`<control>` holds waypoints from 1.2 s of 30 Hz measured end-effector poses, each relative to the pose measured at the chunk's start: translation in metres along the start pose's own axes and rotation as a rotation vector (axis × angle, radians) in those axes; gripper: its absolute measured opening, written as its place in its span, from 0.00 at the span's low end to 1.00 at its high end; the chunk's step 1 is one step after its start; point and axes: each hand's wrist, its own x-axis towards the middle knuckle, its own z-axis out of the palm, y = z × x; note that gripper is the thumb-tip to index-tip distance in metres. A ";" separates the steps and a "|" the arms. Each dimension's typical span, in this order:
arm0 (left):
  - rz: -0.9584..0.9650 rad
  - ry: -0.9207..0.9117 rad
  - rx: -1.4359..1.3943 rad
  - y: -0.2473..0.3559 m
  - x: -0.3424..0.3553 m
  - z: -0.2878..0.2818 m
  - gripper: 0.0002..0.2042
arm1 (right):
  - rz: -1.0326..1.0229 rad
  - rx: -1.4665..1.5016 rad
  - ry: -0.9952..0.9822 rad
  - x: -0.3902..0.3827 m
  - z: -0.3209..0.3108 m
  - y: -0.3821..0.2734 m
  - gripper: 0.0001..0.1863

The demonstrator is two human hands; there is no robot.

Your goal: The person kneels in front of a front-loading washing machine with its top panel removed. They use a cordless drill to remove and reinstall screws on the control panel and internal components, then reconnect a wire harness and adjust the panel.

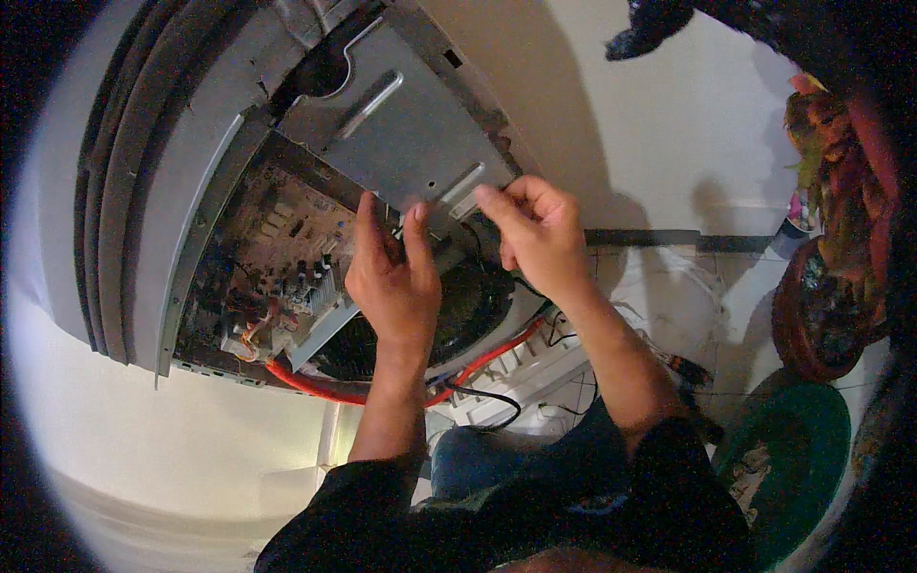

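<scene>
A grey sheet-metal panel [392, 124] with raised ribs lies in an opened, dusty appliance [143, 181]. My right hand [546, 234] is closed at the panel's near right corner, thumb on top and fingers curled beneath. My left hand [394, 282] is held up by the panel's near edge, thumb and forefinger apart; whether a fingertip touches it I cannot tell. Left of that hand, a dirt-covered circuit board [277, 229] sits in a metal frame with small wires. Below the panel, partly hidden by my left hand, is a dark round part [468, 315].
A red-orange cable [315, 384] curves along the appliance's near side, with a black cord [506, 413] close to it. A green basin [793, 468] stands on the tiled floor at the right. Beyond it are a reddish-brown pot [807, 325] and a dark furry shape [650, 29].
</scene>
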 end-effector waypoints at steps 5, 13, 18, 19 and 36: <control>0.029 0.062 -0.104 -0.006 -0.001 0.011 0.21 | 0.145 0.101 -0.045 0.009 -0.016 -0.010 0.22; -0.049 0.010 -0.121 -0.001 -0.002 0.006 0.19 | 0.072 -0.003 -0.115 0.027 -0.019 -0.003 0.23; 0.014 0.151 -0.152 -0.001 -0.002 0.016 0.20 | 0.153 0.015 -0.155 0.028 -0.022 -0.007 0.23; 0.012 0.157 -0.183 -0.003 -0.002 0.018 0.20 | 0.157 0.021 -0.168 0.028 -0.023 -0.008 0.23; -0.012 -0.203 -0.410 -0.001 0.002 -0.035 0.21 | 0.245 -0.186 -0.212 -0.053 -0.103 0.021 0.20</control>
